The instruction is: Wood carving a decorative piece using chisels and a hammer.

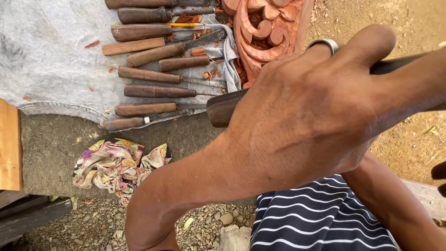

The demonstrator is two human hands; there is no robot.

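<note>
Wooden mallet handle (222, 108) runs under my left hand (306, 116), fingers curled over it beside the carved panel (265, 32) (right hand unseen, cannot tell). I judge a loose grip could drop it onto the chisels (153, 74).

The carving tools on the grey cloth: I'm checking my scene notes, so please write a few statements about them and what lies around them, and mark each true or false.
1. The chisels lie side by side on a grey cloth. True.
2. The left hand is closed around a dark wooden handle. True.
3. The carved wood panel is painted blue. False: it is bare reddish wood with scrollwork.
4. A ring sits on a finger of the left hand. True.
5. The crumpled colourful rag lies on top of the chisels. False: it lies apart, below the cloth, near the gravel.
6. The right hand is gripping a chisel. False: only its forearm shows.
</note>
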